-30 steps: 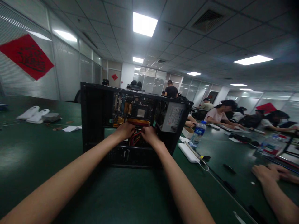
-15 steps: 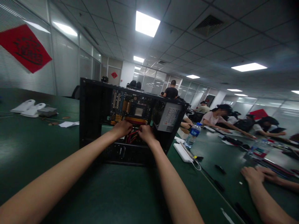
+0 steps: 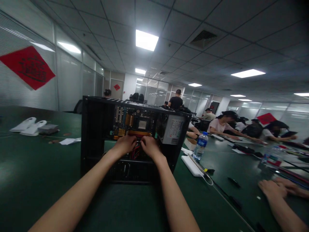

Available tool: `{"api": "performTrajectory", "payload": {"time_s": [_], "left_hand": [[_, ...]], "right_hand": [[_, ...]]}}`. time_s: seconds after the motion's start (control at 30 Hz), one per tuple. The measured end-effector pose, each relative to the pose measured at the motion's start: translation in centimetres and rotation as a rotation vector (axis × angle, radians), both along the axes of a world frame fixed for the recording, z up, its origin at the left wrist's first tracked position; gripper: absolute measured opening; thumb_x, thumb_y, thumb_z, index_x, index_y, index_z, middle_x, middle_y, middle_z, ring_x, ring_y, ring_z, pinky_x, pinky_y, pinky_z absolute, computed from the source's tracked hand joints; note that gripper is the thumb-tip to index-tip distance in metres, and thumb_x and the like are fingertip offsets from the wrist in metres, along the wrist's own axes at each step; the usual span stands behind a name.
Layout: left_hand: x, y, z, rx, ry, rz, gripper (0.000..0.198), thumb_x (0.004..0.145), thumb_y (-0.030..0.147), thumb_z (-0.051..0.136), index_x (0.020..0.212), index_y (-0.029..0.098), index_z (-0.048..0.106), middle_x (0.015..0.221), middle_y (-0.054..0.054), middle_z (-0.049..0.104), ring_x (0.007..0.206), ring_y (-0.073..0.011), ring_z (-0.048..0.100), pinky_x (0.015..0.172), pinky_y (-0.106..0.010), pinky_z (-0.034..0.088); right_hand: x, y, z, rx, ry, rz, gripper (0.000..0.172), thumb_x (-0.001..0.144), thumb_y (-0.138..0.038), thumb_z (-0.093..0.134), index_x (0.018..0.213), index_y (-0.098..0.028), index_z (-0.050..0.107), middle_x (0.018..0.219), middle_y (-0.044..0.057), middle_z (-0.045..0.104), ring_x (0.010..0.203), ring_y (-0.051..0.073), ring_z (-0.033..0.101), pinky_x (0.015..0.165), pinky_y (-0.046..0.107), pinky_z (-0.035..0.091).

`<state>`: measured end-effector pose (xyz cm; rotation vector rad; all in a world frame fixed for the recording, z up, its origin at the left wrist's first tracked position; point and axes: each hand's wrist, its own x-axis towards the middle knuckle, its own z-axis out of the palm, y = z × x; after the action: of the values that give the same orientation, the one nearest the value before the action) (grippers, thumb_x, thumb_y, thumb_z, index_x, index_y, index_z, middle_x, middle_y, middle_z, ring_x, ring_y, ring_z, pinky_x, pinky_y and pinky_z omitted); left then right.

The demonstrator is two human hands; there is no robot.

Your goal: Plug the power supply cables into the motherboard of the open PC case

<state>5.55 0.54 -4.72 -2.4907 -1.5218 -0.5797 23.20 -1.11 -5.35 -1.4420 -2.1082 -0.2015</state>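
An open black computer case (image 3: 93,141) stands on the green table in front of me. Inside it are a motherboard (image 3: 124,116) with a bare square chip and yellow slots, and a silver power supply (image 3: 172,129) at the right. My left hand (image 3: 126,144) is closed at the board's lower edge, just under the orange slots. Close beside it, my right hand (image 3: 150,146) is closed too, fingertips bent toward the same spot. Red and black cables (image 3: 135,152) hang between the two hands. What the fingers grip is hidden.
At the right are a water bottle (image 3: 201,145), a white power strip (image 3: 192,166) and a small open box (image 3: 190,143). White slipper-like items (image 3: 32,126) and a grey block (image 3: 48,129) lie left. Another person's hands (image 3: 274,188) rest at the right; more people sit beyond.
The view has tilted up a little, so the case sits lower in the picture. My two hands have come slightly closer together at the board's lower edge.
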Motion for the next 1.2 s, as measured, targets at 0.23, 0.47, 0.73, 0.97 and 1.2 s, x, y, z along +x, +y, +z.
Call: {"api": "performTrajectory", "payload": {"time_s": [0.23,0.47,0.73,0.97,1.2], "left_hand": [[-1.4,-0.4,-0.7,-0.109,-0.168,-0.103,0.024,0.094,0.03,0.049,0.109,0.016,0.061,0.111,-0.014,0.071,0.101,-0.0283,0.069,0.086,-0.036,0.05],[-1.7,-0.6,-1.3,-0.153,-0.334,-0.058,0.04,0.077,0.007,0.051,0.117,0.013,0.056,0.119,-0.019,0.07,0.111,-0.0296,0.067,0.091,-0.033,0.049],[-1.0,-2.4,-2.2,-0.199,-0.24,-0.064,0.025,0.082,0.018,0.053,0.106,0.014,0.059,0.108,-0.019,0.073,0.099,-0.0318,0.07,0.078,-0.033,0.051],[-0.9,-2.6,-1.1,-0.287,-0.308,-0.166,0.024,0.081,0.016,0.058,0.104,0.012,0.065,0.111,-0.018,0.073,0.105,-0.03,0.068,0.085,-0.032,0.051],[-0.8,-3.3,-0.7,-0.241,-0.276,-0.105,0.025,0.08,0.014,0.056,0.103,0.01,0.067,0.109,-0.021,0.073,0.104,-0.0321,0.069,0.083,-0.034,0.051]], "right_hand": [[-1.5,-0.8,0.5,0.111,-0.026,0.249,0.017,0.097,-0.023,0.053,0.11,-0.017,0.061,0.115,0.01,0.062,0.112,0.021,0.055,0.099,0.033,0.043],[-4.7,-0.9,0.2,0.07,0.022,0.245,0.024,0.1,-0.026,0.045,0.116,-0.013,0.058,0.115,0.013,0.062,0.11,0.024,0.054,0.098,0.037,0.041],[-4.3,-0.9,0.1,-0.004,0.061,0.307,0.037,0.1,-0.016,0.034,0.125,-0.015,0.061,0.121,0.01,0.064,0.114,0.02,0.055,0.1,0.033,0.039],[-4.3,-0.6,-0.2,-0.013,0.025,0.284,0.037,0.1,-0.016,0.035,0.123,-0.014,0.063,0.121,0.01,0.067,0.113,0.021,0.058,0.1,0.032,0.039],[-4.3,-0.6,-0.2,0.007,0.024,0.279,0.035,0.1,-0.017,0.035,0.118,-0.014,0.065,0.114,0.011,0.068,0.108,0.022,0.058,0.096,0.033,0.04]]}}
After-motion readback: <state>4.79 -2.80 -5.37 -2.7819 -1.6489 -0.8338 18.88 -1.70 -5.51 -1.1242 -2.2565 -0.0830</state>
